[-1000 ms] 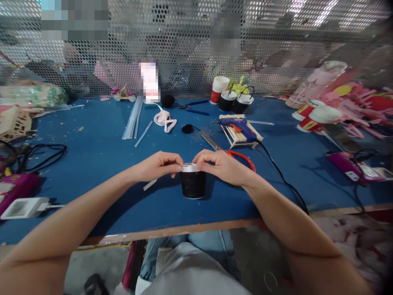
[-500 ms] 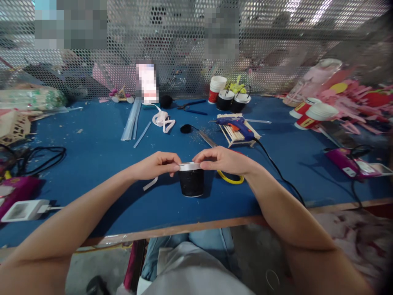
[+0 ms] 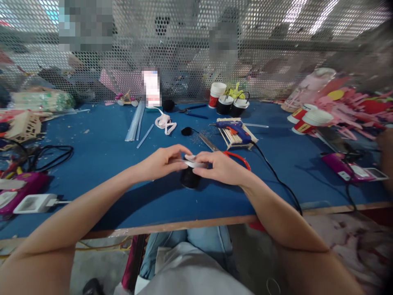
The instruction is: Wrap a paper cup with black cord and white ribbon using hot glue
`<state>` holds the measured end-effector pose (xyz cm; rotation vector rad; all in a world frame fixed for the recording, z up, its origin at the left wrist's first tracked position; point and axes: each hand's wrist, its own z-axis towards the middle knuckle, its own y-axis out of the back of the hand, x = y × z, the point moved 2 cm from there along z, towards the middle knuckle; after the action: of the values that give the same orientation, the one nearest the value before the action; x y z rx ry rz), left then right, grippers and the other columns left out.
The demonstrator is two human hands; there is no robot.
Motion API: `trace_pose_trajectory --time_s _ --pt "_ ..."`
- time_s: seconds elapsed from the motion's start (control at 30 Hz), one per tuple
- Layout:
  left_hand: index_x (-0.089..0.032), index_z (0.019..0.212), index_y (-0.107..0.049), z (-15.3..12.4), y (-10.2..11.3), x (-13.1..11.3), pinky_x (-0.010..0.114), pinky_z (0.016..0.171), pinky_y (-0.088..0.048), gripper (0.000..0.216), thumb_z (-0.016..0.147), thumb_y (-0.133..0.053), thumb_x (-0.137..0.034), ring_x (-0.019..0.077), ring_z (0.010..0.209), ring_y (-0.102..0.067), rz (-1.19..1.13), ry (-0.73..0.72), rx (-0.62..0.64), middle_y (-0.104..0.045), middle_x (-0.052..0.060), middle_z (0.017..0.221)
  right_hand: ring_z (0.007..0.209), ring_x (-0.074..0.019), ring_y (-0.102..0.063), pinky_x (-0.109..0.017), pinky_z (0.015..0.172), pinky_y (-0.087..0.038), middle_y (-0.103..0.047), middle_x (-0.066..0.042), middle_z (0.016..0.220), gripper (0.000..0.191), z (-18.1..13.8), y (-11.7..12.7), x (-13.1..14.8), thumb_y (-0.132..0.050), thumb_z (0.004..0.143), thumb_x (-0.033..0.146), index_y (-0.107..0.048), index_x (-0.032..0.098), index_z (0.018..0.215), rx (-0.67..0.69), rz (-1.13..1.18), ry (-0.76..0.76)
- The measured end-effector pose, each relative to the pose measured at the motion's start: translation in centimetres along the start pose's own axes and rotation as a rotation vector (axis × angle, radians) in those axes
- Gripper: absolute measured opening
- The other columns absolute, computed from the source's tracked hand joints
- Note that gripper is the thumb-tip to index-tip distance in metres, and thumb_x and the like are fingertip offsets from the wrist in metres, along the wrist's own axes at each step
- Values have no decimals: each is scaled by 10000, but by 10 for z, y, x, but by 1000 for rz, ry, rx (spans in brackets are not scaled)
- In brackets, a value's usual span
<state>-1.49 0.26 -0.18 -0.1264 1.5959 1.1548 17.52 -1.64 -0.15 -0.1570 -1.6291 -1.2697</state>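
A small black-wrapped cup [image 3: 190, 179] stands near the middle of the table, slightly tilted, with a white ribbon [image 3: 198, 164] around its rim. My left hand [image 3: 162, 163] pinches the ribbon at the left of the rim, thumb in front and fingers behind. On the opposite side my right hand [image 3: 218, 166] closes thumb and fingers on the ribbon at the rim. Fingers cover part of the rim. Behind my right hand lie scissors [image 3: 238, 157] with red handles. A roll of white ribbon [image 3: 165, 122] sits farther back.
A blue glue gun [image 3: 235, 128] rests on a stick rack [image 3: 229, 141], its black cord running right. Behind are blue-handled pliers [image 3: 193, 110] and black cups [image 3: 225, 105]. Clear glue sticks [image 3: 135, 123] lie left. Power strips [image 3: 27, 188] and pink pieces flank the table [image 3: 123, 213].
The cup has tilted, and the white ribbon now bends above its rim between my hands. My right hand has shifted slightly left. The ribbon tail left of the cup is no longer visible.
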Motion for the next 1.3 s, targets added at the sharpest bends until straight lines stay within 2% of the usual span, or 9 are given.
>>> trace_pose_trajectory --time_s 0.13,0.3,0.37,0.5,0.7,0.9,1.07,1.17,1.3 --pt "-171 1109 -463 -3 5 -17 188 541 -384 249 918 -391 -314 81 570 -503 -11 -6 -232 -609 -8 708 633 -109 -444 -246 611 -365 -502 18 679 150 4 4 -11 -569 784 310 -585 162 761 -270 127 -64" --pt "-174 946 -485 -4 -4 -28 203 543 -388 181 862 -501 -333 85 526 -509 128 38 -203 -614 -28 625 649 -114 -459 -252 628 -393 -514 11 700 187 7 -2 -20 -592 777 356 -567 171 762 -373 229 -34" --pt "-169 875 -499 -2 -4 -26 222 557 -391 242 794 -591 -378 98 541 -504 260 69 -301 -578 -29 611 655 -116 -459 -253 633 -399 -511 11 703 196 7 -4 -20 -591 783 370 -562 176 769 -388 233 -12" --pt "-148 1045 -505 5 1 -16 326 775 -447 549 672 -677 -512 204 893 -544 371 9 -580 -567 97 990 652 -118 -450 -250 615 -401 -479 15 685 221 6 -5 -16 -610 771 391 -542 182 746 -403 224 19" --pt "-159 1300 -378 15 -15 13 383 883 -444 829 637 -694 -543 262 1042 -555 102 63 -272 -568 120 1161 709 -136 -526 -273 683 -447 -560 -4 743 211 7 -9 -18 -602 781 391 -590 180 784 -353 249 -7" --pt "-154 1214 -439 12 -21 27 348 790 -470 747 642 -666 -577 245 942 -591 63 168 -263 -617 85 1051 895 -186 -603 -333 821 -473 -653 -54 960 255 0 9 -11 -627 764 347 -634 181 957 -233 138 -14" --pt "-154 1175 -441 12 -20 31 325 708 -482 739 627 -668 -596 224 835 -603 62 185 -234 -624 73 962 770 -185 -624 -323 708 -490 -675 -70 854 264 -13 71 -12 -595 778 381 -639 163 919 -590 -117 -118" --pt "-159 1163 -495 12 -20 29 358 788 -471 727 615 -670 -604 259 939 -594 143 157 -207 -603 107 1077 757 -200 -612 -332 723 -449 -670 -85 816 214 -16 105 -35 -564 781 346 -644 160 848 -783 -499 -285" --pt "-170 1179 -500 12 -22 27 369 832 -456 721 624 -665 -599 269 990 -583 147 167 -167 -599 105 1110 651 -218 -594 -315 611 -401 -654 -91 691 167 -10 118 -81 -601 712 312 -643 151 722 -510 -635 -535"
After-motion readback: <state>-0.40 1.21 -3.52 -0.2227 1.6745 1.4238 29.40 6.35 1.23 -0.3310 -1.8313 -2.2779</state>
